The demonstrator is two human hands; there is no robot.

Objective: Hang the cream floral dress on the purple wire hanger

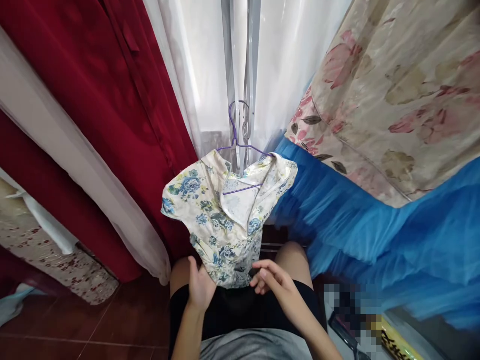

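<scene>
A short-sleeved blouse (221,227), white with blue and green flowers, hangs from a purple wire hanger (233,131) in front of me. Its neckline gapes, showing the hanger's lower bar inside. My left hand (201,287) is at the lower left of the blouse, thumb stretched up and away from the palm; its other fingers are partly hidden behind the cloth. Beside the lower right edge is my right hand (273,280), its fingers loosely bent and apart, with nothing visible in them. Whether its fingertips touch the cloth I cannot tell.
White curtain (202,60) and grey metal uprights (252,65) stand behind the hanger. Red curtain (101,100) hangs left; floral cloth (393,110) and blue tulle (345,220) hang right. A yellow packet (399,340) lies low right, near a blurred-out patch. Dark red tiles (123,320) cover the floor.
</scene>
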